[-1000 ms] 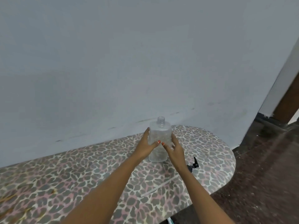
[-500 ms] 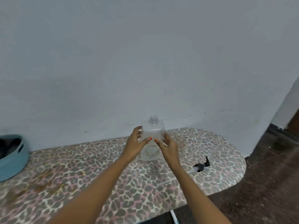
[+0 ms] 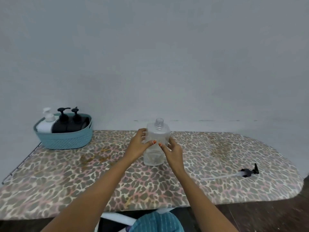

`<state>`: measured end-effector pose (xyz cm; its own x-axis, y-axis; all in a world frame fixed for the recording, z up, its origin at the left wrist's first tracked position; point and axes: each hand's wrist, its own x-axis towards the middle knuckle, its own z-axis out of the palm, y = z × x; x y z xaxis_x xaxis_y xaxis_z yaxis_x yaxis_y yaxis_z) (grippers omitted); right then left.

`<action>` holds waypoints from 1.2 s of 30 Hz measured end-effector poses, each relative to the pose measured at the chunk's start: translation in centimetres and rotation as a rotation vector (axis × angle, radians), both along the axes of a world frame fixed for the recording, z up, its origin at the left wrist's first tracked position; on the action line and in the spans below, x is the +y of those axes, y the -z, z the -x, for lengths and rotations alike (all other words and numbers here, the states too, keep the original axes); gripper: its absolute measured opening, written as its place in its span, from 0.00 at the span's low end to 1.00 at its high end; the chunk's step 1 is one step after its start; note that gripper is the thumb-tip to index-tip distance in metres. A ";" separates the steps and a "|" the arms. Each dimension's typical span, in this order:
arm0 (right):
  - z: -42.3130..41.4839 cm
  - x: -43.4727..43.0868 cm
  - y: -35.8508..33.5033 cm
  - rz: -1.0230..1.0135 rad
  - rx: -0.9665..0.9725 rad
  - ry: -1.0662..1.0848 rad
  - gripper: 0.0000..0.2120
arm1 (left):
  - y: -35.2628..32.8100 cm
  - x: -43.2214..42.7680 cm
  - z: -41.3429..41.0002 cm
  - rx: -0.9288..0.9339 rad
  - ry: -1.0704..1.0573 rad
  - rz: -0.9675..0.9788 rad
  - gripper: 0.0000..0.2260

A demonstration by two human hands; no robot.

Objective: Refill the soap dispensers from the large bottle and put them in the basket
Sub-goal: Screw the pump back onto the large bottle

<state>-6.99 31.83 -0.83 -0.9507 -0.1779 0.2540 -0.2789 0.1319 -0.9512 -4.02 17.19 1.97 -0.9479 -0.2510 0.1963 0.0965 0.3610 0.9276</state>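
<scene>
The left hand [image 3: 138, 146] and right hand [image 3: 174, 154] cover the clear bottle's [image 3: 157, 131] middle. Whether the right hand's fingers [image 3: 169, 147] grip it or only touch cannot be told. The basket [image 3: 66, 140] wall hides the lower bodies of the three dispensers [image 3: 62, 127]. Both forearms run off the bottom edge, and the surface [image 3: 50, 190] is cut off at the left.

A leopard-print ironing board [image 3: 66, 190] stood against a plain grey wall [image 3: 150, 56]. Brownish stains [image 3: 98, 158] marked the board's cover left of centre. Dark floor [image 3: 267, 218] lay below the board's near edge.
</scene>
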 end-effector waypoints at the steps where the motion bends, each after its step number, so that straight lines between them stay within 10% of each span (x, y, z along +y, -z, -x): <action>1: 0.0 -0.2 0.2 -0.007 0.004 -0.002 0.25 | 0.2 -0.3 -0.1 -0.004 0.001 -0.012 0.25; 17: 0.8 1.4 1.0 -0.139 -0.038 0.034 0.25 | 1.0 -0.1 -0.8 0.006 -0.046 0.025 0.27; 28: 2.8 16.7 3.1 -0.369 -0.164 0.758 0.18 | 1.6 -0.1 -1.1 -0.003 -0.067 0.044 0.27; 36: 4.2 23.3 4.0 -0.180 -0.438 1.031 0.18 | 1.8 0.0 -1.5 -0.029 -0.079 0.075 0.27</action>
